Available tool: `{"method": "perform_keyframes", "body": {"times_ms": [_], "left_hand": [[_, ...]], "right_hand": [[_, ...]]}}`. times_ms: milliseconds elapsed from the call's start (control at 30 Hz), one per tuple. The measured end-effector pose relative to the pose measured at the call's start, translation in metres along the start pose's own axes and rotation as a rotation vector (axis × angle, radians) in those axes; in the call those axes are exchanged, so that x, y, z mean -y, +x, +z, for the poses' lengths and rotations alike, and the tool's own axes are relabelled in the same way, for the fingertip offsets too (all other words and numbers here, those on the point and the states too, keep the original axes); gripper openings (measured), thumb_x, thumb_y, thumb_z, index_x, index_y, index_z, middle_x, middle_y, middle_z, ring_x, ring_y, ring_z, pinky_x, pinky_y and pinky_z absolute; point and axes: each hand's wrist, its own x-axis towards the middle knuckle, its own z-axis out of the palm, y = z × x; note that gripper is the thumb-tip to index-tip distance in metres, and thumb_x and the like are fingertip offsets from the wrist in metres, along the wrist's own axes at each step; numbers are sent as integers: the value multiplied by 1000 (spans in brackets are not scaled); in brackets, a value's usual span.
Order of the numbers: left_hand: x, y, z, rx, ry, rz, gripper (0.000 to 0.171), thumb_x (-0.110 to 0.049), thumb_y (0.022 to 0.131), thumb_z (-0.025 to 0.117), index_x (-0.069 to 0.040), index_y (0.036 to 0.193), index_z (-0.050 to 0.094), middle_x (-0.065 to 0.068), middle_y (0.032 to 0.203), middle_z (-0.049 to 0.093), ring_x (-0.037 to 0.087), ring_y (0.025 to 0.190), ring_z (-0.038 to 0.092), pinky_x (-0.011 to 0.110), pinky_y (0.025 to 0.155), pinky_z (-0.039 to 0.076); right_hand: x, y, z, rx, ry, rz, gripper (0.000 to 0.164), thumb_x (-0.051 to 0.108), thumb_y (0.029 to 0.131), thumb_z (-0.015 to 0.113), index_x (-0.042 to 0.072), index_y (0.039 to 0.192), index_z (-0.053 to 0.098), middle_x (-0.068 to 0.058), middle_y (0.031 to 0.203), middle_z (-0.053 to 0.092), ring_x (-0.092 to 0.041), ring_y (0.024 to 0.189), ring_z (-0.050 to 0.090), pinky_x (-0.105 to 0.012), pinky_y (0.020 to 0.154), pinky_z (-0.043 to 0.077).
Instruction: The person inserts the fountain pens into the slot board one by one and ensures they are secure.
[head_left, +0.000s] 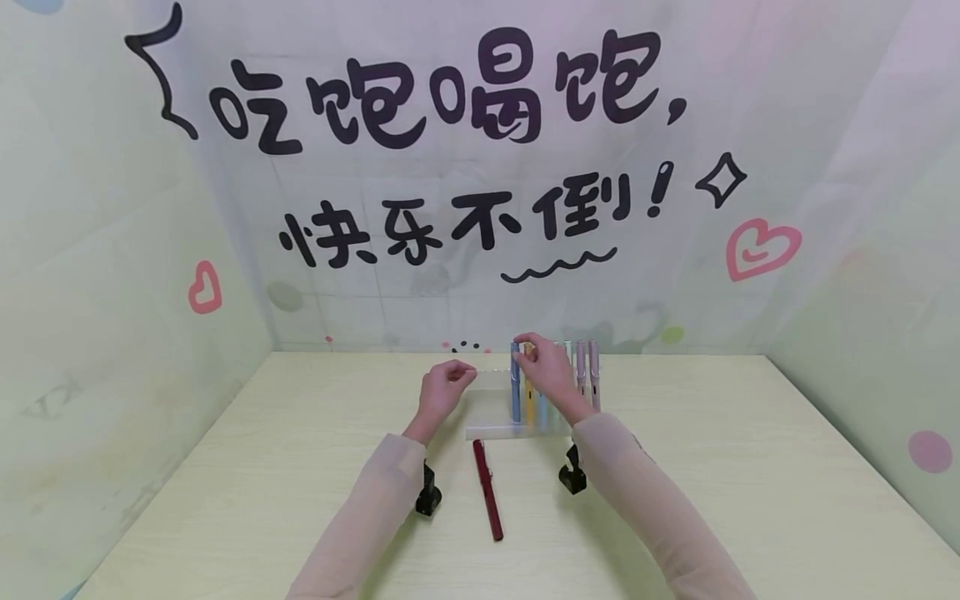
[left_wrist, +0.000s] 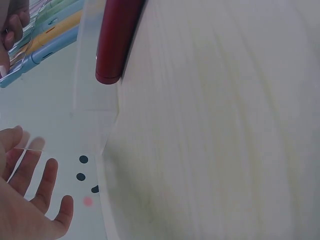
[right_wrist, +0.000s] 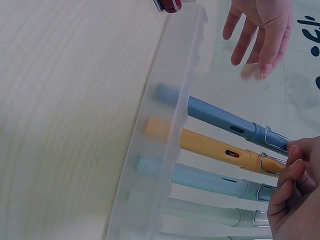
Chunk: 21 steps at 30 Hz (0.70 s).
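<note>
A clear pen stand [head_left: 486,432] with a frosted front trough [right_wrist: 165,65] stands at the back of the table. My left hand [head_left: 444,390] pinches the upper edge of its transparent back panel at the left end, between thumb and index finger, the other fingers spread. With its fingertips, my right hand [head_left: 551,373] holds the clip end of a dark blue fountain pen [right_wrist: 215,114], which stands upright in the stand. Beside that pen are an orange pen [right_wrist: 212,149], a light blue pen [right_wrist: 207,180] and a pale green pen [right_wrist: 210,211].
A dark red pen [head_left: 487,492] lies on the table [head_left: 262,500] in front of the stand. Two lilac pens [head_left: 595,367] stand at the stand's right end. Black wrist cameras [head_left: 573,475] hang below both sleeves. A printed backdrop [head_left: 465,317] rises behind the table.
</note>
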Motion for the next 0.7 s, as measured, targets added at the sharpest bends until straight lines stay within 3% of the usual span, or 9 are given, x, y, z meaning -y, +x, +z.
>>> {"method": "perform_keyframes", "body": {"times_ms": [333, 700], "left_hand": [[0, 0, 1, 1, -7, 6, 16, -19, 84, 61, -6, 92, 66, 5, 86, 64, 18, 82, 59, 32, 71, 47], [-1, -1, 0, 6, -13, 6, 17, -19, 84, 61, -5, 93, 66, 5, 88, 64, 19, 84, 58, 32, 72, 47]], "right_hand": [[0, -3, -4, -8, 56, -24, 32, 16, 85, 59, 9, 116, 56, -1, 53, 45, -12, 41, 36, -23, 37, 29], [-2, -22, -4, 81, 138, -56, 17, 18, 85, 59, 8, 99, 63, -1, 58, 50, -14, 49, 43, -25, 43, 37]]}}
